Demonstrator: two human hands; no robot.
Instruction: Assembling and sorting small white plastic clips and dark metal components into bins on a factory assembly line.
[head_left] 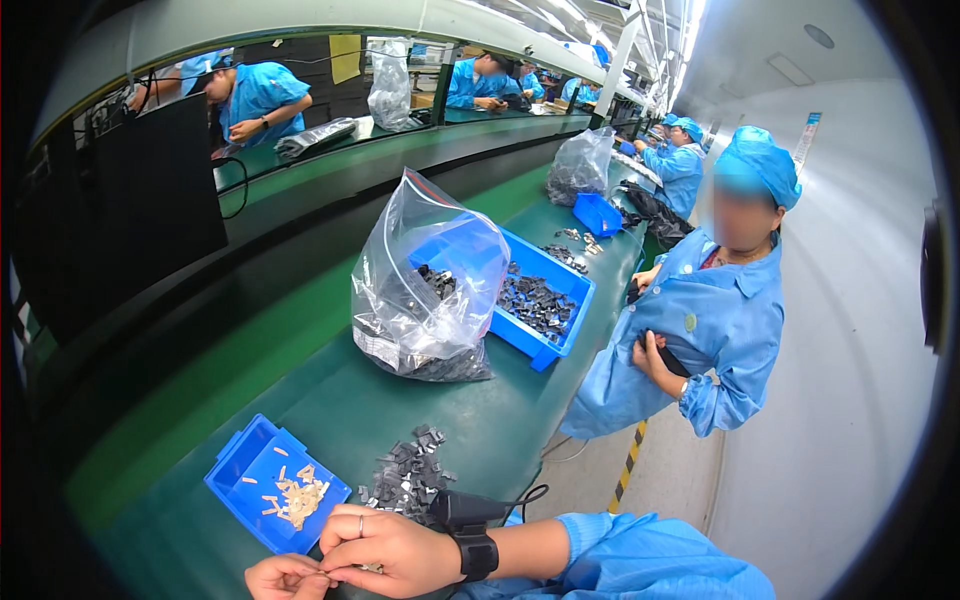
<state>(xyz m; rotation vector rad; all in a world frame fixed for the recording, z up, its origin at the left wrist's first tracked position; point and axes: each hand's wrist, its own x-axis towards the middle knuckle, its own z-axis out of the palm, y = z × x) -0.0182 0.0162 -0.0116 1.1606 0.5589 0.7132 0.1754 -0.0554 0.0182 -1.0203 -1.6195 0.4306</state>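
Left hand and right hand, fingertips closed, seemingly share a small pale piece over the bench's near end; slack pinching could drop it, a wrist swing scatter the loose black parts alongside.

A: Where's the cam?
B: On the wearer's head, L one of 2 side by side. Wide fisheye, so straight edges bend nr the rim & corners go black.
A: Facing?
B: Down & fwd, obliquely, from abv the green bench, which runs diag. from btm L to upper R.
A: How close?
B: V. nr the wearer's own L hand & R hand, both at the btm edge, L of ctr. Blue-clad co-worker on the R is mid-dist., seen roughly from the front.
A: Far end?
B: Top, R of ctr; ceiling lights recede there.
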